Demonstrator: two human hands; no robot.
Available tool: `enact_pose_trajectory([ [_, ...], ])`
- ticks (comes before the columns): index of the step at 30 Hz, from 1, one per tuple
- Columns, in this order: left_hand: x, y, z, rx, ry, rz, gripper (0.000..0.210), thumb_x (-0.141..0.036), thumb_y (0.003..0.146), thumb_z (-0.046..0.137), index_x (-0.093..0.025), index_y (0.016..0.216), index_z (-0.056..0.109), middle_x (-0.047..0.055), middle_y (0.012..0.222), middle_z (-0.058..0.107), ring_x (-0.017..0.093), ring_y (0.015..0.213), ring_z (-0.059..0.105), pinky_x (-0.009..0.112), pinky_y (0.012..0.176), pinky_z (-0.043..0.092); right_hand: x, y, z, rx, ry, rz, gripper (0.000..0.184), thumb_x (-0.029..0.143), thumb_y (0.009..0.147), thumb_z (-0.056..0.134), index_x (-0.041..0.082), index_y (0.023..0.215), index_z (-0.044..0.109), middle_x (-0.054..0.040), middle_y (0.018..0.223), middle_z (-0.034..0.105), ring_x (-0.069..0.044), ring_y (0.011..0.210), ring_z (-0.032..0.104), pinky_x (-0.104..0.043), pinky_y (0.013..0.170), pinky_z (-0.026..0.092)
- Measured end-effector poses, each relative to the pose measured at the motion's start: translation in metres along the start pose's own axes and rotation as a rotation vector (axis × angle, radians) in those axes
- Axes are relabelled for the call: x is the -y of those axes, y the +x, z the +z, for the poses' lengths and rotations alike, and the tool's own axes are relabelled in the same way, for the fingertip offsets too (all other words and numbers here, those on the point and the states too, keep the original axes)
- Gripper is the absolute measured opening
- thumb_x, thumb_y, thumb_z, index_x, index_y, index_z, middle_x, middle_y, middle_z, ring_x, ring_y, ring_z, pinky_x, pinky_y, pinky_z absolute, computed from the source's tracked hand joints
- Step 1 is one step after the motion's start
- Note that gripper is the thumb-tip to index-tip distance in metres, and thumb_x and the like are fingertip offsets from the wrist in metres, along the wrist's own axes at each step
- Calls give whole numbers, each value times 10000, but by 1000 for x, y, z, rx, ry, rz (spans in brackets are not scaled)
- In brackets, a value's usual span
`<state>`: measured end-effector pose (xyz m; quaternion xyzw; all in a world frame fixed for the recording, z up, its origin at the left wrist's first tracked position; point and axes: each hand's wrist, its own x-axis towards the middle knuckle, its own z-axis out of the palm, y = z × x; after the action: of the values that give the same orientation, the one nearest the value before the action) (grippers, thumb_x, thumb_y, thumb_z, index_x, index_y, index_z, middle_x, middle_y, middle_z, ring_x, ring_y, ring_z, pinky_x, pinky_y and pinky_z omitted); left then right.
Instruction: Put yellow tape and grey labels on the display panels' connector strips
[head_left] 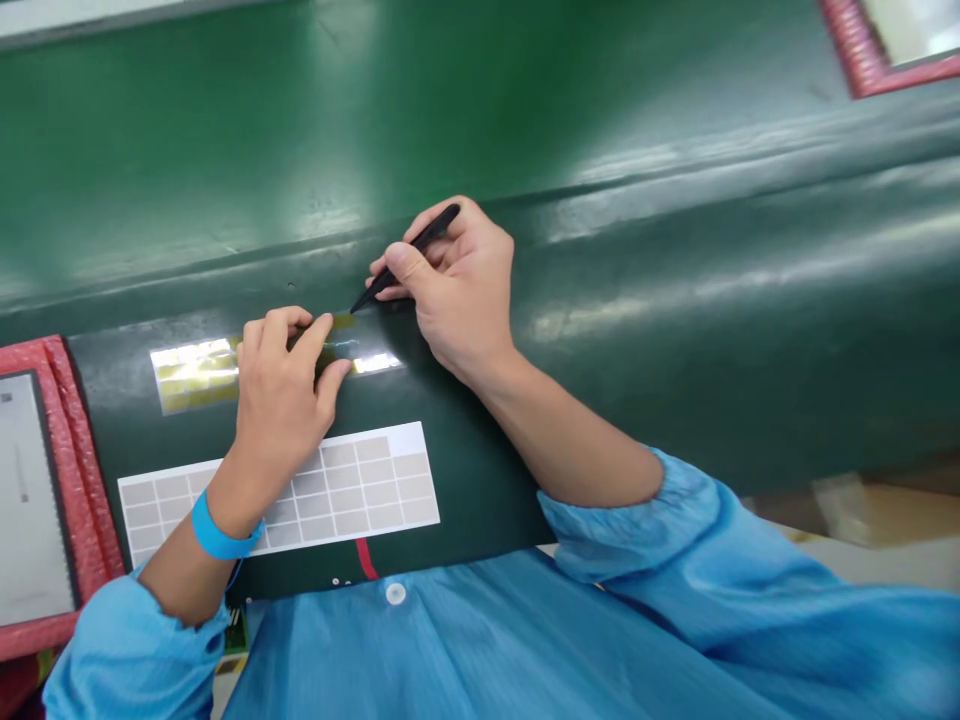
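Note:
My left hand (285, 385) rests on a clear sheet with shiny amber-yellow stickers (196, 375), thumb and index finger apart and their tips on the sheet. It covers the middle of the sheet. In my right hand (469, 285) is a pair of slim black tweezers (405, 258), pinched between thumb and fingers. Their pointed tip meets the sheet's upper edge, just right of my left fingertips. Below the sheet lies a white label sheet (409, 440) with rows of grey rectangles; my left wrist crosses over it and hides part.
The bench has a green mat (675, 350) with a raised ridge running across it. At the left stands a flat panel (30, 500) in pink bubble-wrap padding (82, 480). Another pink-edged panel (862, 60) lies at the far right corner. A red strip (366, 558) shows near the front edge.

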<state>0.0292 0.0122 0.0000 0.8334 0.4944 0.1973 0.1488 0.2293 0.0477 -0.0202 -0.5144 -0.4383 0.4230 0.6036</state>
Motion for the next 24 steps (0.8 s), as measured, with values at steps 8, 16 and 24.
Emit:
enact_pose_trajectory([
  [8,-1,0,0,21,-5,-20,395,-292,989,666,-170,1364,676,134,1296,618,300,1145,544,466,1015,493,2,6,-3,60,-22,69,416,482,876,892,253,927,548,48,811,698,-136,736,742,-202,587,598],
  [16,-3,1,0,13,0,-18,408,-270,964,722,-142,1350,691,143,1283,624,306,1126,546,473,1014,493,-4,17,-2,86,-9,82,502,525,794,955,228,901,564,19,745,735,-159,664,740,-215,540,585],
  [24,-3,2,-1,16,-23,-27,404,-266,950,731,-161,1338,693,131,1282,622,304,1125,551,476,1011,495,-3,14,1,75,74,20,491,521,820,939,237,927,553,37,732,719,-144,634,724,-208,525,556],
])
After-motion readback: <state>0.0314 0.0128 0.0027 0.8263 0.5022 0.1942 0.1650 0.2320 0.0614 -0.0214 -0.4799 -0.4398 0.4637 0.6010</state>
